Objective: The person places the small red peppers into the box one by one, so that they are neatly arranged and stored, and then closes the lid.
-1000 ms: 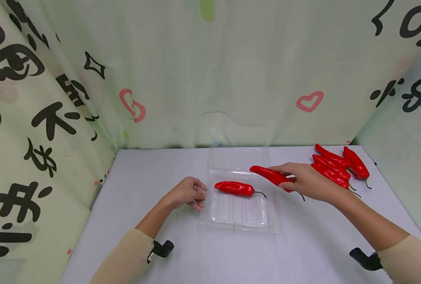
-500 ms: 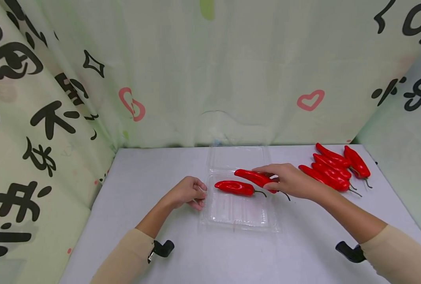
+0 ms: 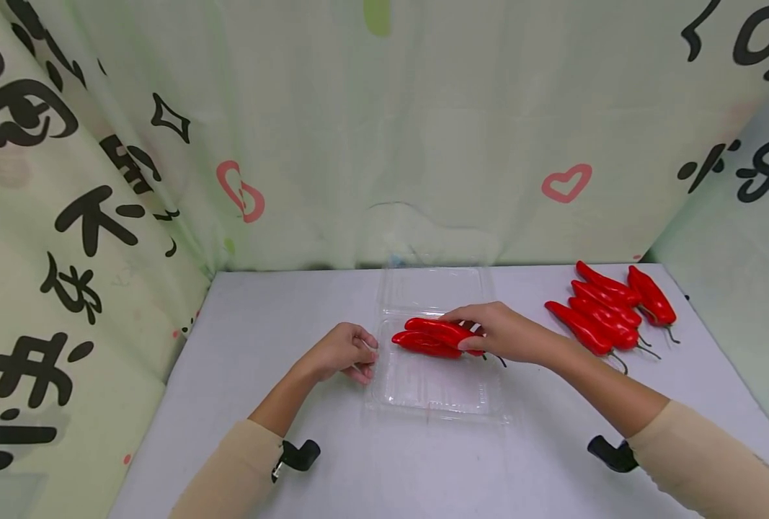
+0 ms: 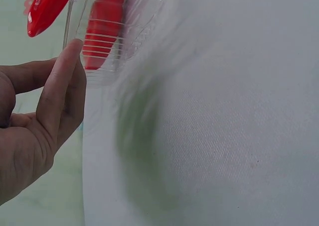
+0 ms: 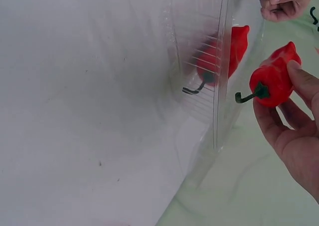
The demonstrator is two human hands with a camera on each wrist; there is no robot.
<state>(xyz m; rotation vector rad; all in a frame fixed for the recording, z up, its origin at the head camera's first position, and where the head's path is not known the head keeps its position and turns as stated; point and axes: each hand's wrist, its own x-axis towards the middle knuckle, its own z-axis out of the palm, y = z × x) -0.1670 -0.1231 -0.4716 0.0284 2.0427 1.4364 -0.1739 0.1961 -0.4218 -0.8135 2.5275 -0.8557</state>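
Observation:
A clear plastic clamshell box lies with its lid folded back on the white table. Inside the tray lies one red chili pepper with a dark stem, seen through the wall in the left wrist view. My right hand pinches a second red pepper between thumb and fingers, stem toward the wrist. In the right wrist view this pepper shows above the tray's rim, apart from the one inside. At the tray's left edge, my left hand pinches the rim, its fingertips right at the box wall.
Several more red peppers lie grouped at the table's back right. A patterned curtain hangs behind the table and along both sides. Black wrist mounts stick out from both sleeves.
My right hand has carried its pepper leftward and lower, from beside the box to over the tray, just behind the pepper inside. The left hand stays at the rim.

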